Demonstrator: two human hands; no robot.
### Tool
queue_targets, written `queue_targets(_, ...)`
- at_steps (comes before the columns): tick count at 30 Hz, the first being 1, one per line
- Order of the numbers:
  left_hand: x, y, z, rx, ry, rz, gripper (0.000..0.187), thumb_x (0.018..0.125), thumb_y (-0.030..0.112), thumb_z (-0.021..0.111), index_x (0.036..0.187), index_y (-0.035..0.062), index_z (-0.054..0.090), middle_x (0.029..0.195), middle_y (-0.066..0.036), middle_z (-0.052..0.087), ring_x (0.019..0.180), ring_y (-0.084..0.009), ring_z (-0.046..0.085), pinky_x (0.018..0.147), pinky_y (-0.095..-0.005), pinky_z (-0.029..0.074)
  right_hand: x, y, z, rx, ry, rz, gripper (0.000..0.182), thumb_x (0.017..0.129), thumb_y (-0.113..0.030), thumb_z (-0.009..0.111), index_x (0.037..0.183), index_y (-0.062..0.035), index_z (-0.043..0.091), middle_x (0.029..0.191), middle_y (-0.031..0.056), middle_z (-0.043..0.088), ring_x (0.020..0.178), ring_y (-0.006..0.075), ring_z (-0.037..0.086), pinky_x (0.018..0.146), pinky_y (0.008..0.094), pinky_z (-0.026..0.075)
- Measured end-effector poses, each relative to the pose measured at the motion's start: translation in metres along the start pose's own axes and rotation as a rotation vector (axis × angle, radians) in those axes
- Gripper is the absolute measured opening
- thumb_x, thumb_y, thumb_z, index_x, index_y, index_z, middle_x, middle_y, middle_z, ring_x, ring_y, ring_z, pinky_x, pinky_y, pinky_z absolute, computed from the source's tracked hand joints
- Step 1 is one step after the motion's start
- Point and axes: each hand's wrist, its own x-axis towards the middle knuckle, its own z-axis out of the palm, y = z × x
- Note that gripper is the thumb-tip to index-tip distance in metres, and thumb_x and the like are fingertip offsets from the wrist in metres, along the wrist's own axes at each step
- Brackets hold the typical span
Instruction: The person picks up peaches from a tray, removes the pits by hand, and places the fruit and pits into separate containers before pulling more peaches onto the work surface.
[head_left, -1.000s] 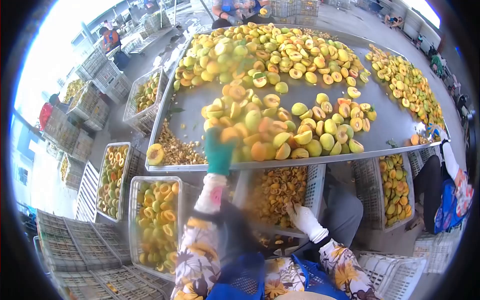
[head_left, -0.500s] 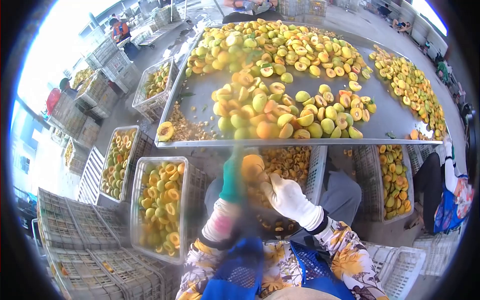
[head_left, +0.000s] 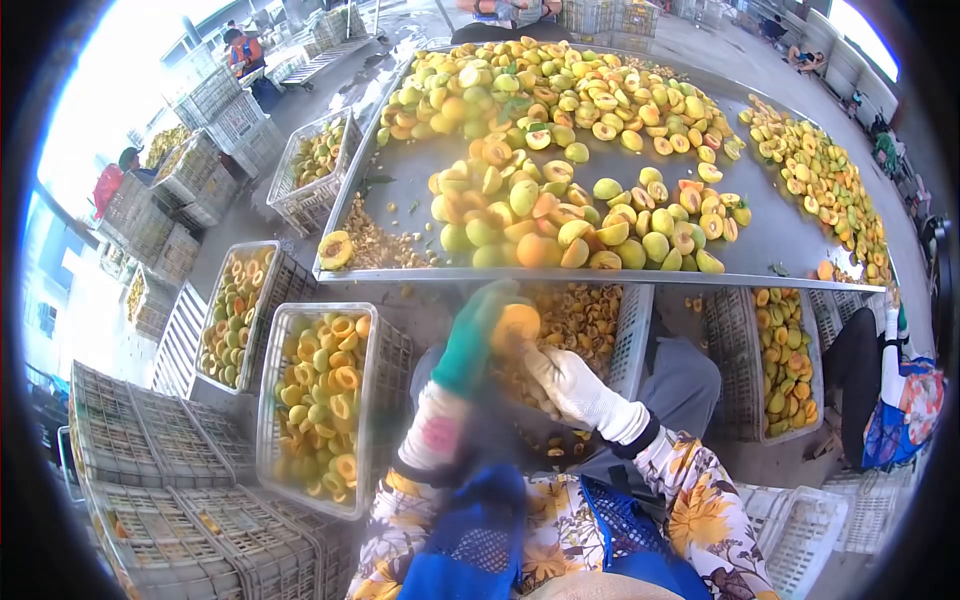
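My left hand (head_left: 468,345), in a green glove over a white cuff, is closed around a yellow-orange peach (head_left: 518,322) just below the table's front edge. My right hand (head_left: 580,388), in a white knit glove, is closed with its fingertips against the lower right of that peach. Whatever the right fingers may grip is hidden. Beneath both hands, a crate (head_left: 632,340) between my knees holds many pitted peach halves (head_left: 575,320). Just beyond the hands, halved peaches (head_left: 600,235) lie heaped on the metal table (head_left: 400,180). A blur covers part of the middle of the view.
Crates of peach halves stand at my left (head_left: 268,420) and right (head_left: 712,350). Stacked crates (head_left: 150,430) rise at the lower left. Loose pits (head_left: 375,245) lie on the table's left corner. Another person's gloved arm (head_left: 893,330) is at the right edge; more people sit farther off.
My left hand and the peach have shifted slightly up and to the right, and more of the green glove shows. My right hand stays against the fruit.
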Motion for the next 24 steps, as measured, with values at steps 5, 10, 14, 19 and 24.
queue_targets(5,-0.023,0.005,0.025,-0.421,0.255,-0.421,0.031,0.092,0.025,0.055,0.107,-0.0009,0.065,0.102,-0.010,0.065,0.092,-0.0195,0.062,0.081,-0.0290,0.049,0.003,0.004,0.002,-0.044,0.000,0.001,0.061,0.093,-0.062,0.037,0.093,-0.0038,0.057,0.055,-0.0025,0.044,0.042,0.0069,0.042,0.040,0.0234,0.036)
queue_targets(10,-0.014,0.010,0.027,-0.431,0.007,-0.683,0.030,0.092,0.025,0.056,0.105,0.0001,0.065,0.097,-0.007,0.066,0.082,-0.0122,0.060,0.072,-0.0242,0.048,-0.008,0.003,-0.019,0.512,-0.231,0.307,0.056,0.096,-0.056,0.039,0.093,-0.0033,0.058,0.053,-0.0074,0.031,0.039,0.0033,0.029,0.035,0.0208,0.022)
queue_targets(14,-0.015,-0.012,0.047,-0.543,0.182,-0.601,0.029,0.091,0.025,0.060,0.105,0.0001,0.065,0.093,-0.006,0.065,0.079,-0.0114,0.060,0.070,-0.0232,0.047,0.003,0.046,-0.013,1.114,-0.358,0.295,0.051,0.097,-0.052,0.039,0.096,-0.0046,0.058,0.052,-0.0101,0.025,0.034,0.0010,0.022,0.029,0.0189,0.019)
queue_targets(19,0.002,0.005,0.042,-0.512,0.303,-0.646,0.028,0.091,0.022,0.060,0.105,-0.0011,0.064,0.090,-0.008,0.066,0.075,-0.0106,0.059,0.065,-0.0223,0.047,0.018,0.047,-0.004,1.306,-0.424,0.257,0.051,0.097,-0.051,0.039,0.098,-0.0034,0.058,0.049,-0.0110,0.022,0.031,0.0004,0.017,0.025,0.0186,0.017)
queue_targets(24,0.000,-0.003,0.004,-0.532,0.233,-0.666,0.025,0.092,0.020,0.057,0.104,-0.0005,0.065,0.093,-0.007,0.066,0.074,-0.0116,0.060,0.062,-0.0233,0.049,0.039,0.047,0.012,1.542,-0.694,0.348,0.047,0.098,-0.049,0.039,0.094,-0.0054,0.056,0.050,-0.0104,0.026,0.031,0.0027,0.019,0.026,0.0195,0.017)
